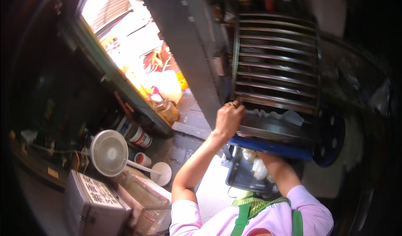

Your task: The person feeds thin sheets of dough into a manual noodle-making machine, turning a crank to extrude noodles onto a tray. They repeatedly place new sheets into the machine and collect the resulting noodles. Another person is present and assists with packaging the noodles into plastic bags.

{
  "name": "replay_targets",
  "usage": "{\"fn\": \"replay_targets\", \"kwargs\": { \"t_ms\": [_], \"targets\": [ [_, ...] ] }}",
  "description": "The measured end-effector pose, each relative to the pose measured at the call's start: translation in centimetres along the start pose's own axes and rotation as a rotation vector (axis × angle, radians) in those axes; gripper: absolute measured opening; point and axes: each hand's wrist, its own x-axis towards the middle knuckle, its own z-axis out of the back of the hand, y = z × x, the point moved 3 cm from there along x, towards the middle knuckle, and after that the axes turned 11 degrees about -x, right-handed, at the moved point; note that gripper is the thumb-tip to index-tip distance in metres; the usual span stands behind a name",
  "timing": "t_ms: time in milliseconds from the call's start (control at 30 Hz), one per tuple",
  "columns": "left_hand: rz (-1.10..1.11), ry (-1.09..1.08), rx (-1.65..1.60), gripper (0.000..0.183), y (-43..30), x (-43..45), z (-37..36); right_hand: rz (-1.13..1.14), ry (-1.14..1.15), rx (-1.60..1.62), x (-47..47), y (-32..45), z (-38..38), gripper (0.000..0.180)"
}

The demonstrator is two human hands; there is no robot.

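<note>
My left hand [227,118], with a ring on one finger, is curled at the lower left corner of a slatted metal rack [276,68]. Below the slats lies a metal tray [276,132] with a crumpled translucent plastic sheet [292,117] along its back. A blue edge [270,147] runs beneath that tray. My right forearm reaches under this blue edge, which hides the hand. Beside the forearm, a dark rectangular tray [238,173] holds several whitish bundles that look like filled plastic bags [259,169].
At the left stand a white fan [109,153], a lidded box bearing writing [94,204], an open foam box [150,201] and a white bucket [140,137]. A bright doorway opens at the upper left. A round, dark blue part with holes [333,138] sits at the right.
</note>
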Motion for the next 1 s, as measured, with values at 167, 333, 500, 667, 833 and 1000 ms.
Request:
{"fn": "replay_targets", "kwargs": {
  "t_ms": [167,333,500,667,833,1000],
  "targets": [
    [-0.018,-0.266,-0.302,0.016,-2.3,-3.0,1.4,0.09,0.374,0.004,-6.8,0.1,-3.6,0.044],
    [-0.088,-0.247,-0.488,0.024,-6.2,-9.4,0.4,0.165,0.657,0.051,-13.4,2.2,1.0,0.043],
    [0.143,-0.044,-0.718,0.028,-7.8,-15.7,-6.2,0.201,0.85,0.116,-17.9,3.6,7.4,0.041],
    [0.204,0.07,-0.881,0.025,-10.9,-15.9,-10.2,0.335,0.957,-0.4,-19.9,0.0,10.6,0.032],
    [0.39,0.655,-1.458,0.064,-9.5,-17.2,-18.1,0.182,1.113,-0.511,-18.8,3.9,14.0,0.03],
    [1.056,0.411,-1.897,0.071,-6.5,-22.2,-22.0,-0.055,0.825,-0.164,-15.7,11.9,17.1,0.037]
  ]
}}
